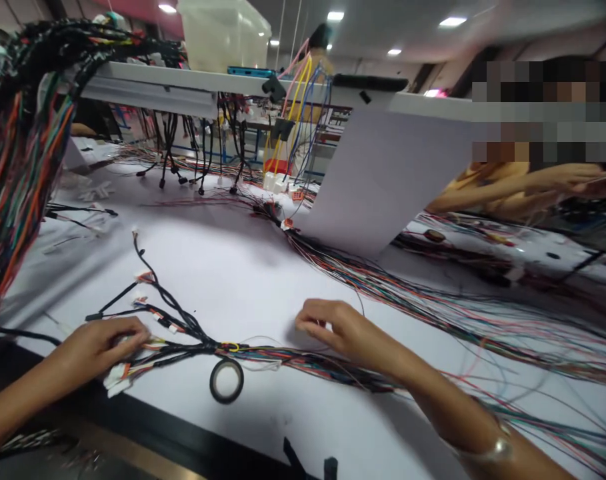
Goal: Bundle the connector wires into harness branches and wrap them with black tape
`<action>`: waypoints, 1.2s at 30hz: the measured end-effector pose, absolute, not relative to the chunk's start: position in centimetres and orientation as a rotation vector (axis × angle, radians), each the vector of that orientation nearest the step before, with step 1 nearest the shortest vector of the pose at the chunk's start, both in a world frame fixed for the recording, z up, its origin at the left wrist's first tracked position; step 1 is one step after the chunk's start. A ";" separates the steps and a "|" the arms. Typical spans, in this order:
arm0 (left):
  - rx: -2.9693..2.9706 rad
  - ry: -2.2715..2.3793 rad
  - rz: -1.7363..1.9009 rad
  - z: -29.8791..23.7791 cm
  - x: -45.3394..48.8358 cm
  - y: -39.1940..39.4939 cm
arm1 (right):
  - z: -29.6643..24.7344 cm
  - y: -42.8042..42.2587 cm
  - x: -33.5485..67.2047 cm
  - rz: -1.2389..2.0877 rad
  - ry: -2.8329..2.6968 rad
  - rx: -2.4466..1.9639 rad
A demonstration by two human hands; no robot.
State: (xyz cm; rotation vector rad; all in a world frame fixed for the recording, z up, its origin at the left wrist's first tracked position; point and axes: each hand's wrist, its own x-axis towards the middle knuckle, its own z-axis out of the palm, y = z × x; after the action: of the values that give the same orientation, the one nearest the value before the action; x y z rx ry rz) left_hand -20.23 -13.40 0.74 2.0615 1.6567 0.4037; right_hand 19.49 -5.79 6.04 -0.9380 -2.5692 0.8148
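The left hand (100, 347) pinches the white plastic connectors (117, 379) of a black-taped wire harness (183, 337) at the white table's near edge (133, 400); the right hand (345, 331) hovers, fingers loosely curled. A tugged wire could knock the black tape roll (227, 381) off the edge.

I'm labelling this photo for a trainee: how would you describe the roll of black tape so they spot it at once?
On the white-topped workbench, find the black-sheathed wire harness running between the left hand and right hand. Just below it, towards the bench's near edge, sits the black tape roll. Its round shape and open centre stand out among the long, thin wires.
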 end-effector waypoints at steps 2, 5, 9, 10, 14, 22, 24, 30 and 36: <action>2.220 1.838 0.294 1.1 -19.3 -13.6 | 4.1 -7.5 20.4 0.751 -2.619 -0.952; 2.520 1.871 0.391 1.6 -16.4 -14.1 | 1.5 -9.1 19.9 0.585 -2.686 -0.965; 2.595 1.453 0.609 1.9 -10.4 -14.3 | 0.1 -9.3 18.9 0.408 -2.757 -0.919; 2.571 1.374 0.604 1.9 -8.9 -14.1 | 0.0 -9.2 18.8 0.401 -2.747 -0.888; 2.446 1.180 0.550 1.8 -4.6 -12.7 | 0.1 -8.6 18.8 0.455 -2.634 -0.798; 1.853 1.068 0.464 1.6 -4.5 -9.6 | 0.2 -8.3 18.5 0.839 -2.440 -0.851; 1.643 1.003 0.485 1.7 -5.1 -9.4 | 0.4 -8.2 18.2 0.986 -2.377 -0.937; 1.395 0.926 0.613 2.1 -6.8 -9.4 | 1.3 -7.5 17.3 1.127 -2.293 -1.014; 1.357 0.871 0.735 2.8 -8.4 -10.8 | 2.2 -7.6 16.7 1.238 -2.296 -1.009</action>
State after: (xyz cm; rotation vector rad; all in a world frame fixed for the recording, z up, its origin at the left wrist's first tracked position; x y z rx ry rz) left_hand -8.37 -10.85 2.80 1.3570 0.8711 0.7353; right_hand 16.71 -7.65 2.17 -1.0090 -2.2958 1.2378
